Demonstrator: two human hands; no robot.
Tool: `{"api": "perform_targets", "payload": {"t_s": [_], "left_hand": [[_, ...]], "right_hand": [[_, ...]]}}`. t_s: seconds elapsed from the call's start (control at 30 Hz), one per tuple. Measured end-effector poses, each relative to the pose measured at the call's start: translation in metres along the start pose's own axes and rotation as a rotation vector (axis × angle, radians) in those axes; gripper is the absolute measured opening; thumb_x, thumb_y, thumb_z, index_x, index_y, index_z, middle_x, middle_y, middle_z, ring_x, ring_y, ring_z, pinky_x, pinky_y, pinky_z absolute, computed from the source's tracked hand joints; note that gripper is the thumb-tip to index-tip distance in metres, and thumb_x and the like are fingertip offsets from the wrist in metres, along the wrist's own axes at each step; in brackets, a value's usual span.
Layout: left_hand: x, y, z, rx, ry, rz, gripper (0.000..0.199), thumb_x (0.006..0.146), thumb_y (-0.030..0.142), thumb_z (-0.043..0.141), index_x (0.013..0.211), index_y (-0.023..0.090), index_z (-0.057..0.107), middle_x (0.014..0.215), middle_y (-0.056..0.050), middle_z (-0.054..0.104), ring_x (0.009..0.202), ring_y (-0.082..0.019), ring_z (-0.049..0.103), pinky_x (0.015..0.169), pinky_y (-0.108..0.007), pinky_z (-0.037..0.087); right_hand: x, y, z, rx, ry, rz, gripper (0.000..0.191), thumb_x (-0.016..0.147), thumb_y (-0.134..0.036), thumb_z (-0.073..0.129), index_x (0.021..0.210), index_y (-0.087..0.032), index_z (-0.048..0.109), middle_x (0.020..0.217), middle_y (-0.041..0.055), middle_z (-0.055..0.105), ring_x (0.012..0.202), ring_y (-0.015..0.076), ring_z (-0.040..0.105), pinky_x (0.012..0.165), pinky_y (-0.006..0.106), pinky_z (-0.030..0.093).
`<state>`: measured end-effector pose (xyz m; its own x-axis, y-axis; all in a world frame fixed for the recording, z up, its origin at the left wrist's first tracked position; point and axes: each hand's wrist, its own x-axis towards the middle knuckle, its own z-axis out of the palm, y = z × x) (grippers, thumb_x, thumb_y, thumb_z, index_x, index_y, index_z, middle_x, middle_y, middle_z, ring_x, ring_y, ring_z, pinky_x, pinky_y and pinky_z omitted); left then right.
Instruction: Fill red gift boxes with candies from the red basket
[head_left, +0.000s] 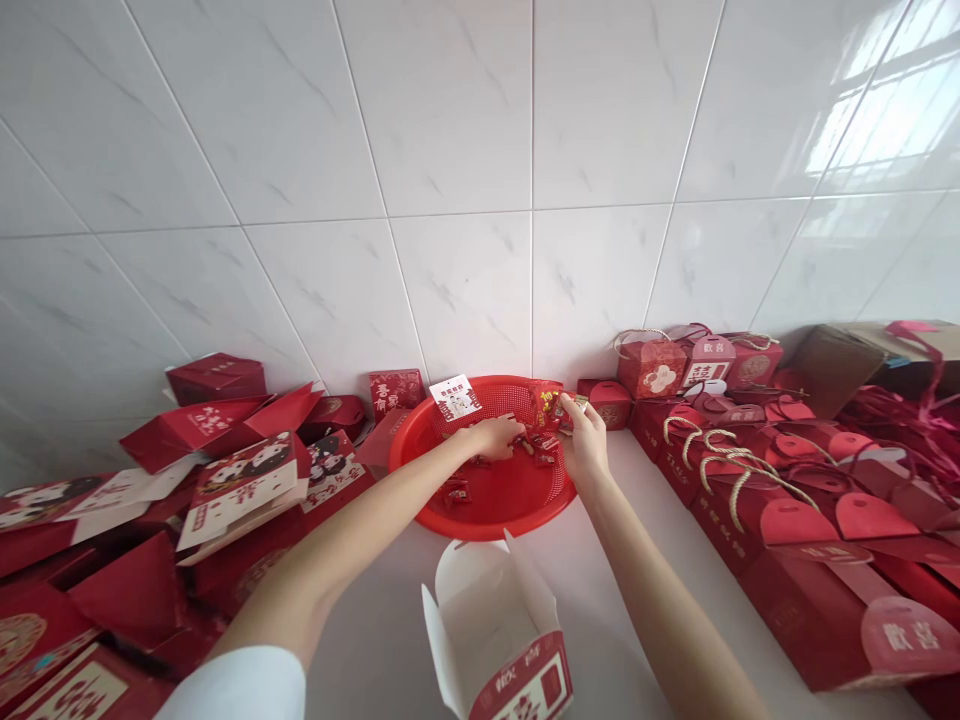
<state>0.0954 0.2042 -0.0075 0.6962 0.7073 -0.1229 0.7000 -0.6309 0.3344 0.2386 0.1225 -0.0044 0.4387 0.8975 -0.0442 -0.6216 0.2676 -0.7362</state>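
A round red plastic basket [487, 505] stands against the tiled wall, with small red-wrapped pieces [544, 450] inside it. My left hand [499, 437] reaches into the basket, fingers bent down among the pieces; what they hold, if anything, is hidden. At the basket's right rim, my right hand [586, 432] has its fingers closed on small wrapped packets [551, 403], red with gold print. An open box [487, 610], white inside and red on its front, stands below the basket between my forearms, its flaps raised. No contents show in it.
Red boxes and folded cartons [240, 480] are piled at the left. Rows of closed red gift boxes [720, 510] with rope handles fill the right side. A brown cardboard box [840, 365] and red ribbons lie at the far right. A white printed card [454, 398] leans on the basket's back rim.
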Motion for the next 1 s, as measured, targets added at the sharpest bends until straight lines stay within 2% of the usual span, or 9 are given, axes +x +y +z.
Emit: {"api": "perform_targets", "payload": {"t_s": [0.07, 0.2, 0.33, 0.43, 0.6, 0.73, 0.83, 0.9, 1.0], "left_hand": [[-0.009, -0.003, -0.011, -0.146, 0.08, -0.011, 0.033, 0.07, 0.01, 0.063, 0.101, 0.017, 0.07, 0.087, -0.006, 0.073, 0.085, -0.025, 0.069, 0.076, -0.033, 0.053], [-0.04, 0.004, -0.027, -0.471, 0.269, 0.005, 0.039, 0.086, 0.022, 0.052, 0.124, 0.017, 0.061, 0.104, -0.008, 0.072, 0.09, -0.019, 0.069, 0.081, -0.031, 0.054], [-0.079, 0.03, -0.031, -1.215, 0.406, 0.047, 0.036, 0.075, 0.021, 0.066, 0.111, 0.018, 0.067, 0.098, -0.005, 0.073, 0.087, -0.017, 0.069, 0.083, -0.031, 0.054], [-0.103, 0.051, -0.029, -1.482, 0.436, 0.055, 0.03, 0.067, 0.013, 0.072, 0.097, 0.017, 0.072, 0.094, -0.006, 0.075, 0.083, -0.016, 0.068, 0.078, -0.028, 0.053], [-0.134, 0.073, -0.022, -1.526, 0.451, 0.027, 0.021, 0.063, 0.015, 0.076, 0.084, 0.014, 0.078, 0.096, -0.01, 0.078, 0.083, -0.016, 0.068, 0.074, -0.026, 0.053], [-0.16, 0.082, -0.016, -1.409, 0.461, 0.013, 0.027, 0.066, 0.023, 0.082, 0.091, 0.015, 0.08, 0.109, -0.012, 0.077, 0.097, -0.022, 0.069, 0.085, -0.031, 0.055], [-0.18, 0.088, -0.011, -1.23, 0.417, 0.031, 0.035, 0.065, 0.026, 0.085, 0.099, 0.015, 0.079, 0.106, -0.01, 0.078, 0.102, -0.024, 0.069, 0.094, -0.037, 0.054], [-0.192, 0.093, -0.009, -1.129, 0.397, 0.048, 0.038, 0.068, 0.028, 0.085, 0.103, 0.015, 0.077, 0.108, -0.009, 0.076, 0.102, -0.024, 0.069, 0.094, -0.039, 0.055], [-0.206, 0.099, -0.006, -1.08, 0.407, 0.017, 0.042, 0.07, 0.028, 0.083, 0.109, 0.016, 0.073, 0.115, -0.009, 0.072, 0.101, -0.023, 0.068, 0.083, -0.035, 0.057]], "right_hand": [[-0.001, -0.001, 0.0, -0.006, -0.005, -0.007, 0.038, 0.05, -0.041, 0.086, 0.068, -0.021, 0.06, 0.063, -0.0041, 0.065, 0.056, 0.013, 0.061, 0.051, 0.024, 0.05], [-0.005, -0.007, 0.004, -0.025, -0.025, -0.035, 0.039, 0.05, -0.043, 0.086, 0.067, -0.021, 0.059, 0.064, -0.0041, 0.064, 0.056, 0.0133, 0.059, 0.05, 0.025, 0.049], [-0.016, -0.019, 0.01, -0.062, -0.081, -0.091, 0.04, 0.051, -0.043, 0.088, 0.066, -0.021, 0.058, 0.064, -0.0041, 0.063, 0.06, 0.0134, 0.058, 0.054, 0.024, 0.049], [-0.029, -0.029, 0.013, -0.156, -0.16, -0.159, 0.038, 0.056, -0.045, 0.086, 0.068, -0.021, 0.06, 0.066, -0.0032, 0.063, 0.062, 0.0142, 0.057, 0.057, 0.025, 0.049], [-0.055, -0.045, 0.011, -0.287, -0.29, -0.213, 0.036, 0.062, -0.047, 0.084, 0.069, -0.021, 0.06, 0.065, -0.0035, 0.061, 0.061, 0.0143, 0.055, 0.058, 0.026, 0.047], [-0.077, -0.059, 0.008, -0.35, -0.373, -0.25, 0.036, 0.066, -0.047, 0.083, 0.068, -0.021, 0.059, 0.063, -0.0041, 0.058, 0.06, 0.0129, 0.051, 0.058, 0.025, 0.046], [-0.093, -0.068, 0.006, -0.364, -0.42, -0.258, 0.037, 0.065, -0.048, 0.084, 0.066, -0.02, 0.059, 0.061, -0.005, 0.055, 0.059, 0.0116, 0.049, 0.057, 0.024, 0.044], [-0.102, -0.073, 0.006, -0.38, -0.453, -0.25, 0.037, 0.065, -0.048, 0.085, 0.067, -0.02, 0.061, 0.063, -0.0043, 0.057, 0.06, 0.0117, 0.049, 0.058, 0.023, 0.044], [-0.112, -0.076, 0.006, -0.404, -0.505, -0.242, 0.033, 0.067, -0.046, 0.085, 0.071, -0.02, 0.065, 0.067, -0.0027, 0.062, 0.062, 0.0126, 0.052, 0.058, 0.024, 0.045]]}}
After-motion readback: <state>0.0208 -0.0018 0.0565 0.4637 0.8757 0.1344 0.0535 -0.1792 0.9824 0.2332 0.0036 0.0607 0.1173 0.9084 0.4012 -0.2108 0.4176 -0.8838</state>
